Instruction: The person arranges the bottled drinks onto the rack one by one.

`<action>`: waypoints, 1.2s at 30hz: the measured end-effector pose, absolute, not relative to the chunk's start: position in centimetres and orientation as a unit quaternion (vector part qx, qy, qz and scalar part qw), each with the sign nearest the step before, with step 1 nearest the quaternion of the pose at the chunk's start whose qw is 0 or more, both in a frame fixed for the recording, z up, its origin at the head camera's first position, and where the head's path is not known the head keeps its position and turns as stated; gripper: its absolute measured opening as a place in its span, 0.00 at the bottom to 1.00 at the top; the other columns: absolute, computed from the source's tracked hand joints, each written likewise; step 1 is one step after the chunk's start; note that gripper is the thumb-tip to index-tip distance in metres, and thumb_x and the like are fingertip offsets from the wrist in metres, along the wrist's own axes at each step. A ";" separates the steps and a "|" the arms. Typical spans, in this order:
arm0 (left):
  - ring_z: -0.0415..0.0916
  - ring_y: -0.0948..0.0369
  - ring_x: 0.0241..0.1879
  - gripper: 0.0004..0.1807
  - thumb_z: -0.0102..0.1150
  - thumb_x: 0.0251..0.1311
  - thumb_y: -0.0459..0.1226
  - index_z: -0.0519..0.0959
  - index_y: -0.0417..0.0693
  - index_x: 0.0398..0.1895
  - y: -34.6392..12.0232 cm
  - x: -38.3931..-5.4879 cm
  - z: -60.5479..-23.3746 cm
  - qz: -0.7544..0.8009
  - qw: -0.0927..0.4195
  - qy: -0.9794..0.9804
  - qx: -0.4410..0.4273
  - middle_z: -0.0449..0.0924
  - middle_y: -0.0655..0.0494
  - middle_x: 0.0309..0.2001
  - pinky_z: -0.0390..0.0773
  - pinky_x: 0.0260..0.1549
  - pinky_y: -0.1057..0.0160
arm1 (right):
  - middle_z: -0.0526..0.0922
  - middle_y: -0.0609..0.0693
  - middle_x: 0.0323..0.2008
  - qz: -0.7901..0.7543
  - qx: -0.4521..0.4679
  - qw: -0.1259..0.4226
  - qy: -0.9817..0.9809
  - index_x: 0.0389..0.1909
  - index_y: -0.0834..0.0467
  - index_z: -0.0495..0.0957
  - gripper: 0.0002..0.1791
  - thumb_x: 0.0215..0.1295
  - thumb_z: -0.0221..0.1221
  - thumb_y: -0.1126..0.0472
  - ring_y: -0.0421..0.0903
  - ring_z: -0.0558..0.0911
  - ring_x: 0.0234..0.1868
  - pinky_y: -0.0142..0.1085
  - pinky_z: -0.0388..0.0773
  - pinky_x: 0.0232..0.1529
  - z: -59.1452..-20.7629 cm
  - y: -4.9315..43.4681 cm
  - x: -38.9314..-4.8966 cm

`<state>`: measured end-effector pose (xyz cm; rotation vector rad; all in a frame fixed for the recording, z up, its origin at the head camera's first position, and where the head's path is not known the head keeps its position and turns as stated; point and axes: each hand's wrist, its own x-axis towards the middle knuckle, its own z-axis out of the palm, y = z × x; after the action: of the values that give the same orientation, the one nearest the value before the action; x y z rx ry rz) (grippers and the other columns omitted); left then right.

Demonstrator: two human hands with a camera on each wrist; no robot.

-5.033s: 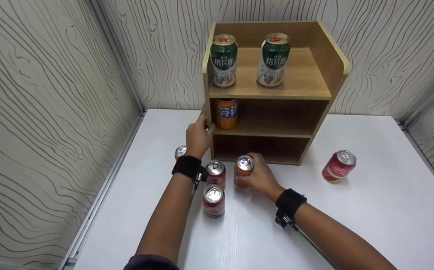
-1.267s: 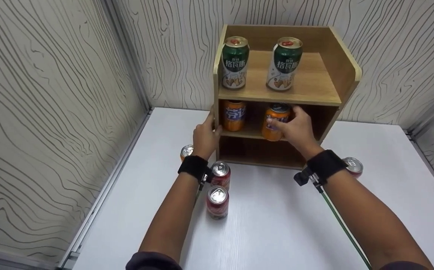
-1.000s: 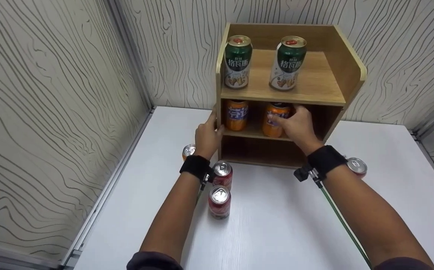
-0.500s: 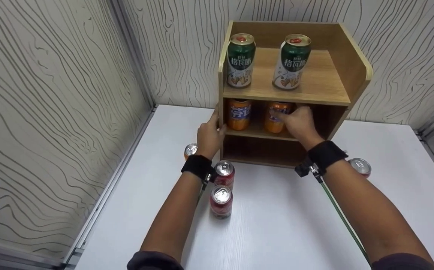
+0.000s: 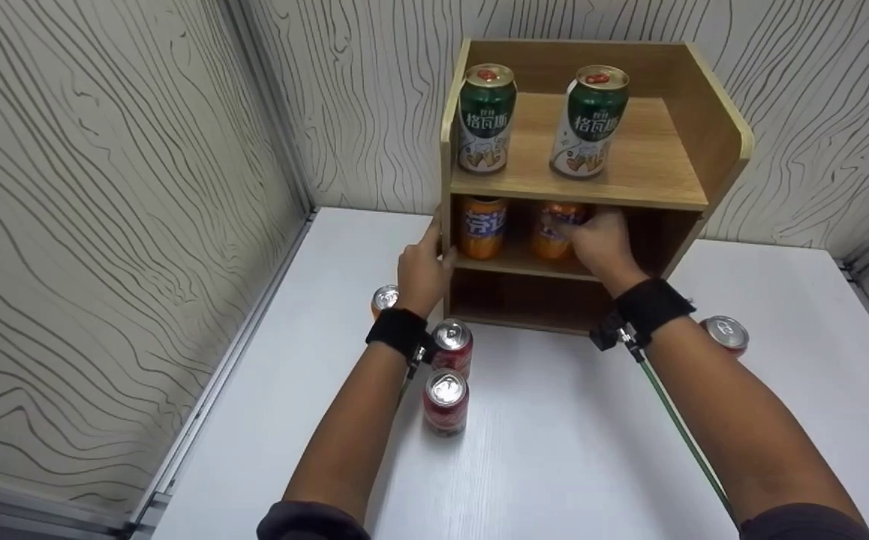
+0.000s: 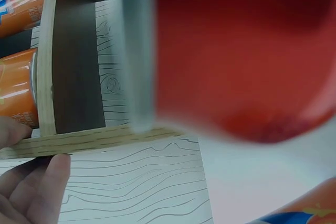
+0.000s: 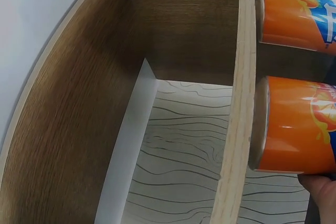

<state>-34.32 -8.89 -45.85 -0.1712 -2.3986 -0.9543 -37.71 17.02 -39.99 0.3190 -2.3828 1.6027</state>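
Note:
A small wooden shelf (image 5: 577,193) stands at the back of the table. My left hand (image 5: 423,274) pinches its left side panel; in the left wrist view the thumb (image 6: 11,131) is on one side of the board and fingers (image 6: 44,187) on the other. In the middle compartment my right hand (image 5: 601,244) holds an upright orange soda can (image 5: 552,244), its thumb across the front. Part of that hand is hidden under the top board. Another orange can (image 5: 483,229) stands to its left, apart from it. The right wrist view shows the held can (image 7: 294,129) resting on the middle board.
Two green-and-white cans (image 5: 486,120) stand on the top level. On the table, two red cans (image 5: 446,409) stand by my left wrist, an orange can (image 5: 385,298) is partly behind it, and a red can (image 5: 727,334) is partly behind my right forearm.
Five seconds ago my right hand held the orange can on the table. It has since lifted it into the middle compartment and pushed it deeper. My left hand stays on the side panel.

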 end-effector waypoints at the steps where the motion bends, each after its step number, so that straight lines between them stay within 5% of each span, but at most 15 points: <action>1: 0.83 0.57 0.29 0.33 0.61 0.62 0.36 0.65 0.53 0.72 -8.9 -34.3 -45.8 -0.355 0.274 -0.892 -0.063 0.85 0.48 0.43 0.79 0.27 0.58 | 0.72 0.51 0.63 0.548 0.108 0.127 -0.820 0.68 0.57 0.64 0.42 0.54 0.72 0.51 0.46 0.68 0.66 0.35 0.59 0.66 -40.1 17.1 -37.7; 26: 0.81 0.56 0.27 0.31 0.62 0.62 0.36 0.67 0.50 0.69 -8.9 -34.3 -45.8 -0.347 0.285 -0.891 -0.074 0.86 0.49 0.36 0.78 0.26 0.55 | 0.69 0.53 0.64 0.532 0.103 0.089 -0.836 0.73 0.53 0.57 0.50 0.53 0.70 0.42 0.49 0.68 0.64 0.41 0.61 0.66 -40.5 17.4 -37.8; 36: 0.82 0.54 0.28 0.34 0.62 0.61 0.35 0.65 0.52 0.72 -9.0 -34.4 -46.1 -0.350 0.283 -0.890 -0.071 0.86 0.48 0.36 0.78 0.27 0.53 | 0.64 0.58 0.67 0.503 0.082 0.069 -0.858 0.76 0.54 0.47 0.57 0.53 0.69 0.41 0.53 0.64 0.68 0.46 0.58 0.68 -40.7 18.0 -36.3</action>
<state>-34.35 -8.95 -46.11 -0.1891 -2.3830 -0.9371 -36.30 17.96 -40.74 0.2470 -2.5819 1.5145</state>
